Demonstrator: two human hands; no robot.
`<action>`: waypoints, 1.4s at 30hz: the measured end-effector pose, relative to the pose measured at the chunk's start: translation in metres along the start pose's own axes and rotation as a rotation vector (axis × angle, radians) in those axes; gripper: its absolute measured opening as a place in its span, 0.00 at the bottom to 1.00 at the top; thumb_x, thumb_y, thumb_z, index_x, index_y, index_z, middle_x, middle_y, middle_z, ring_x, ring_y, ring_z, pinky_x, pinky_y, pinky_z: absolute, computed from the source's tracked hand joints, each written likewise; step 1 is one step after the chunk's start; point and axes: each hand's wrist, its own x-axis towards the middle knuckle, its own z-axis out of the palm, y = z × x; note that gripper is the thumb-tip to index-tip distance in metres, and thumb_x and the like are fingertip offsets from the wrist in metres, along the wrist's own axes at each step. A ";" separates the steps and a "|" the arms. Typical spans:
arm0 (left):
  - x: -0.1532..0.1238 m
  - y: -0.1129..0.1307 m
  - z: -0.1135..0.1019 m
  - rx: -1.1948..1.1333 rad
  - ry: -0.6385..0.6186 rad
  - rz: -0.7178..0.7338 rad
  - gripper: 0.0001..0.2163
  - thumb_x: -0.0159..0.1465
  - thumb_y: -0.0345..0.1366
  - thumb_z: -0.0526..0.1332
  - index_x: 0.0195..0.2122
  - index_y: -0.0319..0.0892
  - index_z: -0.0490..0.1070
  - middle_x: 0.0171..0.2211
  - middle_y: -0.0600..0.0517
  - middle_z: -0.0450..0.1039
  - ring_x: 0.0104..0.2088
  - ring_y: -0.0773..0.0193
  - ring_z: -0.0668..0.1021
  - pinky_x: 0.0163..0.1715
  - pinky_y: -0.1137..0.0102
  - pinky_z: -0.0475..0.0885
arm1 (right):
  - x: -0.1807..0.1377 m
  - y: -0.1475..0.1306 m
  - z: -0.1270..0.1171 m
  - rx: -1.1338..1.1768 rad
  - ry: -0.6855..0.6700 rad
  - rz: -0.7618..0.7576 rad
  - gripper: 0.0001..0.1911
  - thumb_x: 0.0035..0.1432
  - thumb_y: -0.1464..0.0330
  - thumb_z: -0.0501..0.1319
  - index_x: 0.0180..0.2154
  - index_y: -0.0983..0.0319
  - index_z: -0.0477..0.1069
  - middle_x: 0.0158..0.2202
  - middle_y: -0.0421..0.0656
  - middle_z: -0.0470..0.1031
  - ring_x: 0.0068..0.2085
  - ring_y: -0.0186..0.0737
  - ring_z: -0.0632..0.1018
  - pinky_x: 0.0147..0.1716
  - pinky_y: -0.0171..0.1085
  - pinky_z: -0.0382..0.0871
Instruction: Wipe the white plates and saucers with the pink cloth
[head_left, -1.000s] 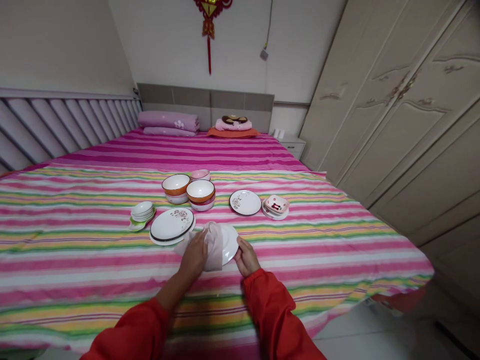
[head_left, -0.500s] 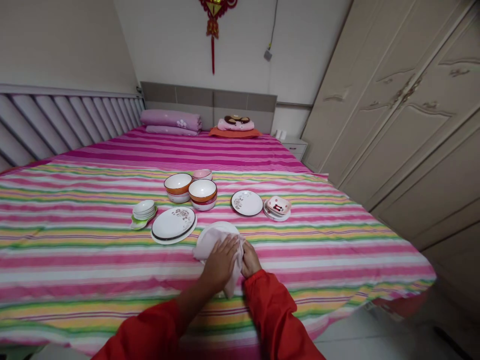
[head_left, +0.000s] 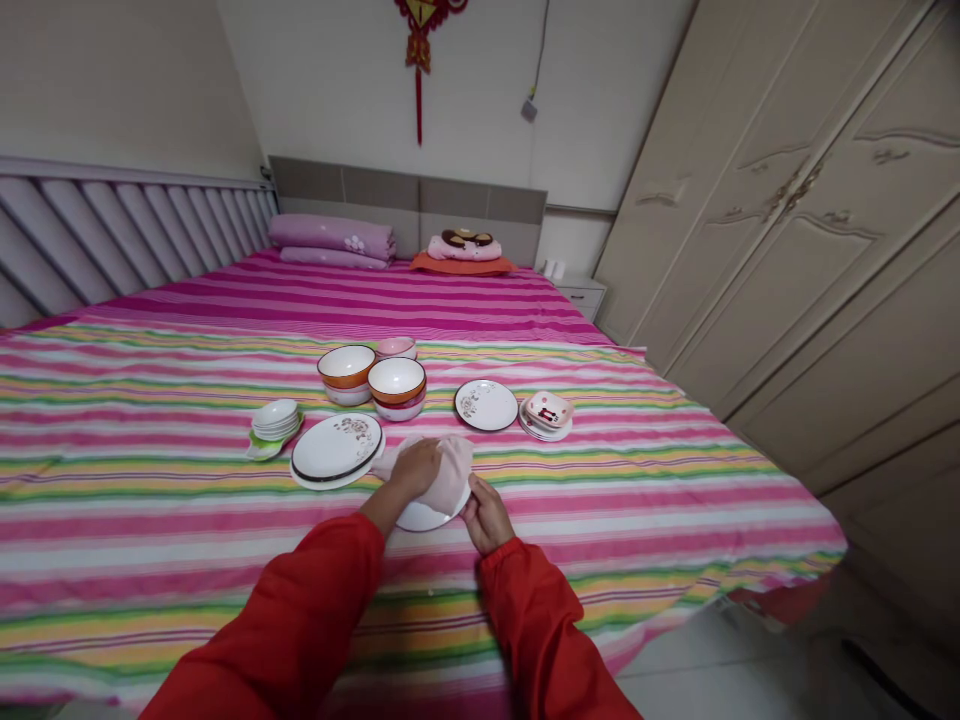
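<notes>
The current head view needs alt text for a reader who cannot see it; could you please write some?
A person's left hand holds a pale pink cloth against a white plate while the right hand grips the plate's rim. Beyond them, stacked bowls and patterned plates sit on a striped bed cover.

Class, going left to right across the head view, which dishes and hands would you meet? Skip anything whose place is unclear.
Stack of small white bowls → nearer dark-rimmed flowered plate → left hand → right hand → small pink-patterned dish.
</notes>
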 end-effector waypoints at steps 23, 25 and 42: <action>-0.099 0.032 0.030 0.156 0.154 0.333 0.21 0.67 0.33 0.44 0.62 0.45 0.56 0.62 0.50 0.58 0.62 0.58 0.59 0.60 0.57 0.51 | 0.002 0.001 0.000 0.030 -0.011 0.001 0.09 0.44 0.67 0.68 0.30 0.64 0.75 0.28 0.42 0.79 0.31 0.38 0.78 0.33 0.34 0.72; -0.077 0.041 0.022 0.102 0.118 0.280 0.21 0.67 0.33 0.44 0.61 0.42 0.57 0.62 0.49 0.58 0.62 0.57 0.59 0.59 0.57 0.52 | 0.003 0.001 0.001 0.026 0.005 -0.011 0.09 0.43 0.68 0.68 0.31 0.63 0.75 0.29 0.42 0.79 0.34 0.39 0.79 0.36 0.35 0.72; -0.059 -0.027 0.010 -0.171 0.201 -0.051 0.21 0.67 0.37 0.42 0.55 0.35 0.64 0.56 0.41 0.66 0.59 0.56 0.66 0.59 0.55 0.58 | 0.001 0.003 -0.004 -0.029 -0.016 -0.029 0.11 0.48 0.63 0.68 0.32 0.64 0.75 0.29 0.43 0.78 0.31 0.37 0.76 0.35 0.36 0.71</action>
